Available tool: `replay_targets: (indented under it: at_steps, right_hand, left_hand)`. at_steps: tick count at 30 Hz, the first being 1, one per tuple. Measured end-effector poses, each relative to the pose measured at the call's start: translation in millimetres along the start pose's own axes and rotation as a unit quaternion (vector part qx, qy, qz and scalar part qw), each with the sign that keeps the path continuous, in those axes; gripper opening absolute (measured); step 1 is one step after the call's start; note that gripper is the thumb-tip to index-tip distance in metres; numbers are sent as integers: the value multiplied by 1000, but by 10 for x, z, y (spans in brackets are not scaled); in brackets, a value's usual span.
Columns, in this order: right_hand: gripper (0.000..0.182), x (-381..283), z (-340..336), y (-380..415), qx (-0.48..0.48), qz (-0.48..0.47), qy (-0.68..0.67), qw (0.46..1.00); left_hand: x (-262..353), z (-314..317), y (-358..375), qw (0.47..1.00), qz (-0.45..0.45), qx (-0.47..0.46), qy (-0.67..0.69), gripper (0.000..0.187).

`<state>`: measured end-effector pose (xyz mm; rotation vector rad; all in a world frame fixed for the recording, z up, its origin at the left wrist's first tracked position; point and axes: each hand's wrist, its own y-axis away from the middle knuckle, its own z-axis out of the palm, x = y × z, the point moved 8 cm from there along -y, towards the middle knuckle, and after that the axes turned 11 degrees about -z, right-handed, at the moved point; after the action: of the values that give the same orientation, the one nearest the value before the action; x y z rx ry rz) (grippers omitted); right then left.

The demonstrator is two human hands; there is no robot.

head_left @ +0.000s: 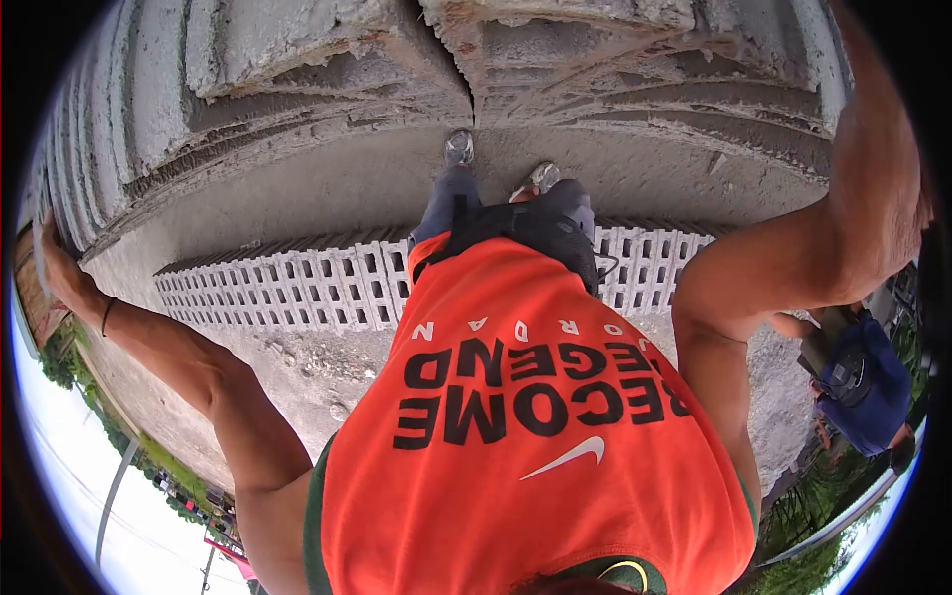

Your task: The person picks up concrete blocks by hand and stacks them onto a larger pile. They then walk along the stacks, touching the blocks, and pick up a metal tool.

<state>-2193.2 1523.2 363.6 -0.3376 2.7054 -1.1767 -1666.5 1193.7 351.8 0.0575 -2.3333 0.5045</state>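
Closest of all is my orange sleeveless shirt (526, 426), and beyond it the rough grey concrete stack (288, 45) fills the space in front of me. Its long axis runs crosswise, from my left to my right, and a dark gap (441, 55) cuts through it near the middle, a little to my left. Behind my legs, the low row of hollow blocks (327, 283) runs crosswise too, well apart from the stack's near face. My arms are spread wide, so the stack lies forward of my chest and between my hands. My right hand (881, 208) looms large off the right end, bent at the wrist and blurred; whether its grip is spread, pressed together or pinching an edge, I cannot tell. My left hand (61, 263) is smaller in view, close beside the ribbed left end, and seems the nearer of the two to the concrete. Its fingertips run up along that end, but contact is unclear, and I cannot tell how tightly the grip is closed. My left shoe (459, 147) points at the stack's base, almost in line with the gap.
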Motion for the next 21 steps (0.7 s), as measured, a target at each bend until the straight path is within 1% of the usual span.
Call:
replay_targets:
  at_steps: [2, 5, 6, 7, 8, 9, 10, 12, 13, 14, 15, 18, 21]
  right_hand:
    - [44, 298, -284, 68, 12, 37, 26, 999]
    - [45, 849, -671, 259, 9, 126, 65, 990]
    - [45, 1084, -789, 360, 1, 148, 72, 986]
    - [46, 1350, -902, 471, -14, 158, 69, 985]
    - [47, 1659, -1005, 615, -20, 123, 57, 991]
    - [50, 1967, -1107, 760, -27, 88, 44, 995]
    - [50, 2162, -1056, 870, -31, 99, 23, 994]
    - [52, 2459, -1092, 1086, -40, 123, -10, 992]
    - [53, 2339, -1051, 1083, -76, 119, 1, 990]
    - [51, 2245, -1036, 1079, -83, 112, 2, 990]
    - [50, 2196, -1018, 1109, -78, 109, 0, 991]
    - [45, 2101, -1013, 1173, -49, 105, -8, 993]
    - [41, 2003, -1019, 1168, -27, 99, -15, 995]
  left_hand:
    - [260, -9, 199, 998, 7, 44, -46, 49]
    - [1005, 214, 862, 990, 85, 57, -101, 50]
    - [1215, 335, 1113, 993, 90, 49, -57, 51]
    - [1408, 467, 1352, 994, 96, 40, -16, 52]
    - [1606, 586, 1566, 990, 123, 29, -66, 56]
    - [1744, 732, 1671, 988, 145, 6, -49, 59]
    - [1873, 856, 1766, 991, 126, 5, -36, 58]
    - [1950, 1145, 1644, 989, 133, -59, -22, 59]
    - [2009, 1243, 1662, 989, 138, -32, -42, 57]
    - [2047, 1309, 1695, 988, 142, -7, -65, 54]
    - [2033, 1337, 1689, 993, 101, -6, -58, 55]
    - [2085, 1420, 1780, 997, 70, -35, 12, 56]
    - [1978, 1400, 1668, 995, 90, -39, -10, 58]
